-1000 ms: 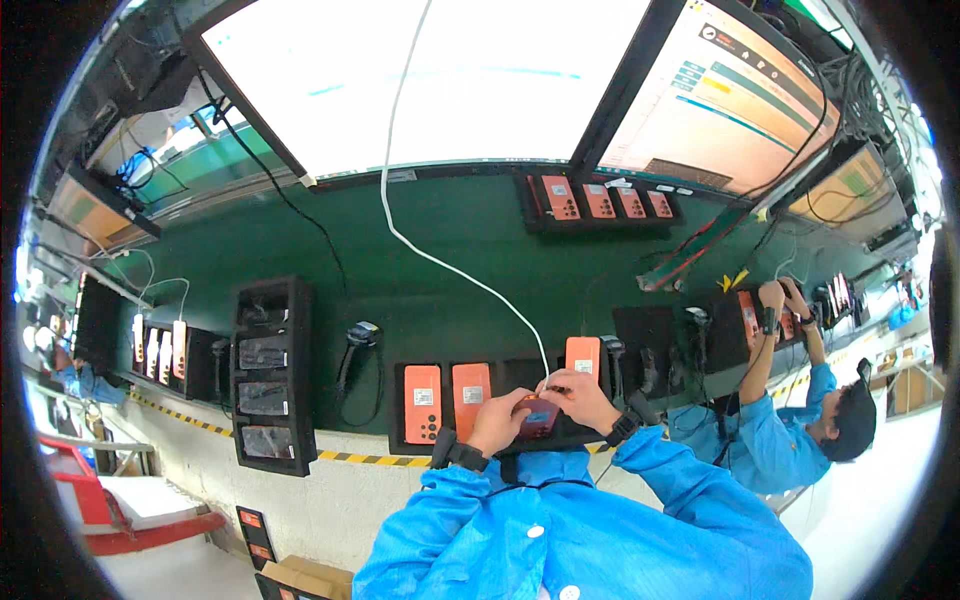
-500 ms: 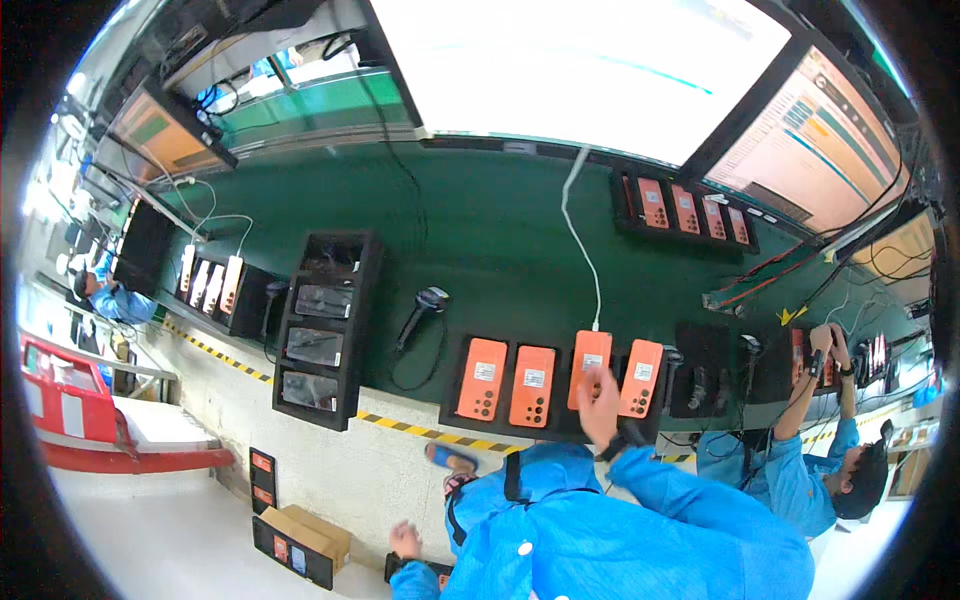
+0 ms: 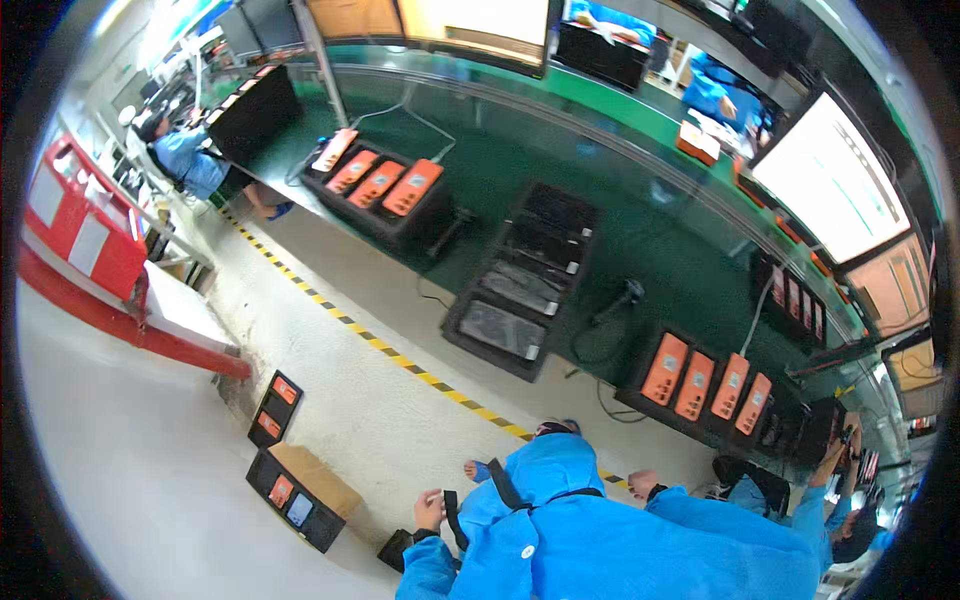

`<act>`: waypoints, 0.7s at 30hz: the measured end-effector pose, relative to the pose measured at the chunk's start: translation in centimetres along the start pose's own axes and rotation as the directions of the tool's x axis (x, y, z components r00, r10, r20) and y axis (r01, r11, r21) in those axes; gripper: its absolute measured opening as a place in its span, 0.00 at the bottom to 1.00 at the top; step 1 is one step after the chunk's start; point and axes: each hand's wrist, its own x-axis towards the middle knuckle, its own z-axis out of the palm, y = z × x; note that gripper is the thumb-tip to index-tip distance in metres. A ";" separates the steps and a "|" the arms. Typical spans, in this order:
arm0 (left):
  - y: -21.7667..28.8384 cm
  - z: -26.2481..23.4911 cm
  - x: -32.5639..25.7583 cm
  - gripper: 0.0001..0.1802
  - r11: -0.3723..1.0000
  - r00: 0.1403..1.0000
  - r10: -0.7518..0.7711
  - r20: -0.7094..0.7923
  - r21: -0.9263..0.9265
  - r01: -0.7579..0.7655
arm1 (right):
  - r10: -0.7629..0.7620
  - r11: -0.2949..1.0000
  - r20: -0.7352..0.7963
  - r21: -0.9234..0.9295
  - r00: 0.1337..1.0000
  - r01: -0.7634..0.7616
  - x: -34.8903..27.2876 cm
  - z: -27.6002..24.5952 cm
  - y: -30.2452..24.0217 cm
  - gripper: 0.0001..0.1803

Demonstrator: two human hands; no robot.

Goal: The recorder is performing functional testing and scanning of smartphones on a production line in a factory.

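My left hand [image 3: 430, 510] hangs beside my body over the floor, fingers loosely bent and apart, nothing visible in it. My right hand [image 3: 643, 484] is low in front of me, below the bench edge, fingers loosely apart with nothing seen in them. The nearest thing to it is a black foam tray [image 3: 640, 402] on the bench. Several orange phones lie in it, backs up, among them an orange phone [image 3: 731, 386] with a white cable [image 3: 762, 315] plugged into its top end.
Left of that tray lie a handheld scanner [image 3: 618, 303] and a black tray [image 3: 470, 345] of dark, film-wrapped slabs. Farther left is another phone tray [image 3: 385, 228]. A carton [image 3: 318, 480] and phone trays stand on the floor. A co-worker [image 3: 845, 525] works at right.
My right hand has left the cabled orange phone and dropped below the bench edge. My view has swung left, showing more floor and aisle. My left hand has risen slightly.
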 end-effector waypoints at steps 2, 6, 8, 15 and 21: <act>2.4 -2.3 2.1 0.13 0.996 0.997 0.074 -0.036 -0.042 -0.076 | -0.133 0.987 0.051 -0.084 0.990 0.137 -2.5 3.6 -5.6 0.09; 9.0 -7.1 5.2 0.13 0.993 0.995 0.098 -0.033 -0.068 -0.100 | -0.356 0.934 0.121 0.031 0.927 0.355 -2.8 14.0 -15.6 0.12; 9.0 -10.5 8.1 0.14 0.994 0.995 0.092 -0.032 -0.049 -0.094 | -0.566 0.784 0.107 -0.236 0.818 0.574 -5.5 19.4 -22.7 0.12; 7.1 -23.4 12.0 0.11 0.951 0.992 -0.071 -0.103 -0.308 0.036 | -0.667 0.631 0.296 -0.262 0.683 0.730 -5.1 37.1 -41.2 0.15; 12.3 -28.4 15.4 0.10 0.966 0.968 -0.220 -0.123 -0.165 0.199 | -0.796 0.590 0.205 0.058 0.569 0.805 -11.6 44.8 -59.1 0.15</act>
